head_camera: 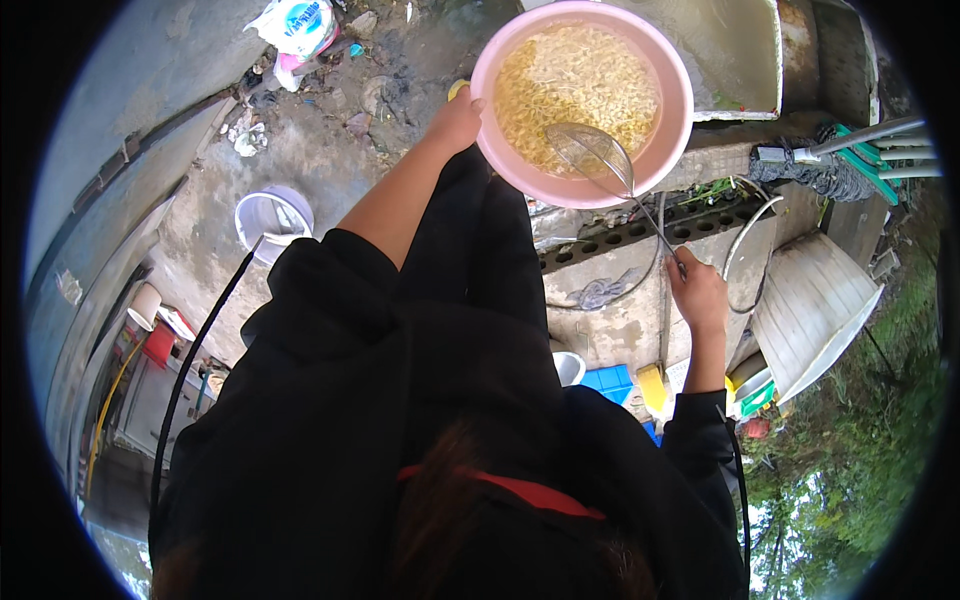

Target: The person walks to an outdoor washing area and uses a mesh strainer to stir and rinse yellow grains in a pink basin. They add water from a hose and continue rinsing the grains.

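A pink plastic basin [682, 112] holds water with many small yellowish pieces, probably bean sprouts [592, 71], floating in it. My left hand [455, 124] grips the basin's near-left rim. In my right hand [699, 289], below and right of the basin, is the handle of a wire mesh skimmer [592, 154]. The skimmer's round head lies over the lower right part of the basin, its neck crossing the rim. Whether the mesh dips under the water I cannot tell.
A pale bucket [274, 217] stands on the wet concrete at left. Beyond it lies a plastic bag [307, 26]. Right of the basin are a water-filled trough [720, 52] and mops [814, 176]. Perforated blocks [645, 231] and a hose [739, 247] lie near my right hand.
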{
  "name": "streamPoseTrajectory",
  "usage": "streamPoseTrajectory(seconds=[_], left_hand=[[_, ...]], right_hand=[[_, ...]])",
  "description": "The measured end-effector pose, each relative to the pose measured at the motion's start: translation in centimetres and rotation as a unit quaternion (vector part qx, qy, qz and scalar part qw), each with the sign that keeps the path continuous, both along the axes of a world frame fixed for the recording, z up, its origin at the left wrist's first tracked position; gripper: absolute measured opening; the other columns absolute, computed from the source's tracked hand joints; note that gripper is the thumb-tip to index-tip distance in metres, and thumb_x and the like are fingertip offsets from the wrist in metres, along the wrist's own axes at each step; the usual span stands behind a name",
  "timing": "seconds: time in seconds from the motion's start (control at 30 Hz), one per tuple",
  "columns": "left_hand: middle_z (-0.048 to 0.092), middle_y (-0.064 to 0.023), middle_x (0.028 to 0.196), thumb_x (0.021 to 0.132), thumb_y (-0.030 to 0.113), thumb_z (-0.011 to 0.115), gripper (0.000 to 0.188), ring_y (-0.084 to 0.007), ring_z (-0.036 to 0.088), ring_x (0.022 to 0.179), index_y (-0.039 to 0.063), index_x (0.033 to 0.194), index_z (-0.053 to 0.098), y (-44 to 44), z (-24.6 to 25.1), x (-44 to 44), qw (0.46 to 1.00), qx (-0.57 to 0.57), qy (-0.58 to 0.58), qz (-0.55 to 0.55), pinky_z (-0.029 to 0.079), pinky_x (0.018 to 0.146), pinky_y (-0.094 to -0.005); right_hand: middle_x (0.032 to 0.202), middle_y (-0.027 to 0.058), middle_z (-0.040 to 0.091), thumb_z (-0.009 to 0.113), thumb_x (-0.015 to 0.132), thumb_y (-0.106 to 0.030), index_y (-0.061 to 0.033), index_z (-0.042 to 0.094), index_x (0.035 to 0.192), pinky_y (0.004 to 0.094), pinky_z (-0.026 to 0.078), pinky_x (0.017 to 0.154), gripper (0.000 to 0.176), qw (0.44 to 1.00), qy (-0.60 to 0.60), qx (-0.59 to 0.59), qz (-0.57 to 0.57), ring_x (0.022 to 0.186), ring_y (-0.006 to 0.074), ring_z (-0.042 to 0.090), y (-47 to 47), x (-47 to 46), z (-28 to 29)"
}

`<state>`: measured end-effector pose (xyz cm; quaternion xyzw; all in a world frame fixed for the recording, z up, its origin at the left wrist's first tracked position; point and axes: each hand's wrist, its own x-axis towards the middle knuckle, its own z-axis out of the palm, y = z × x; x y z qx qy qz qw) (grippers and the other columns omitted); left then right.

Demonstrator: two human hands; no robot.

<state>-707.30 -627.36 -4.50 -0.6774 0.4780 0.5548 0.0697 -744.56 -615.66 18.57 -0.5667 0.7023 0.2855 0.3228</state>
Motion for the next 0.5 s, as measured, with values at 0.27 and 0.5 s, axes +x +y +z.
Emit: streamPoseTrajectory(seconds=[0.27, 0.5], left_hand=[[0.057, -0.0305, 0.128, 0.101, 0.033, 0.046, 0.049, -0.0461, 0.054, 0.120, 0.000, 0.138, 0.040, 0.2, -1.2, 0.1, 0.999, 0.011, 0.014, 0.033, 0.042, 0.100, -0.0513], [0.057, -0.0291, 0.128, 0.102, 0.033, 0.046, 0.046, -0.0458, 0.054, 0.120, 0.002, 0.136, 0.041, 0.2, -0.8, 0.2, 0.999, 0.010, 0.023, 0.034, 0.042, 0.099, -0.0512]], right_hand=[[0.079, 0.0190, 0.068, 0.056, 0.096, -0.039, -0.0144, 0.061, 0.097, 0.0530, 0.051, 0.072, 0.025, 0.999, -0.028, 0.020, 0.028, 0.081, 0.0429, 0.065, -1.8, 0.4, -1.0], [0.082, 0.0180, 0.069, 0.055, 0.096, -0.039, -0.0142, 0.062, 0.099, 0.0519, 0.052, 0.074, 0.026, 0.997, -0.064, 0.039, 0.027, 0.083, 0.0420, 0.066, -2.4, 1.3, -1.9]])
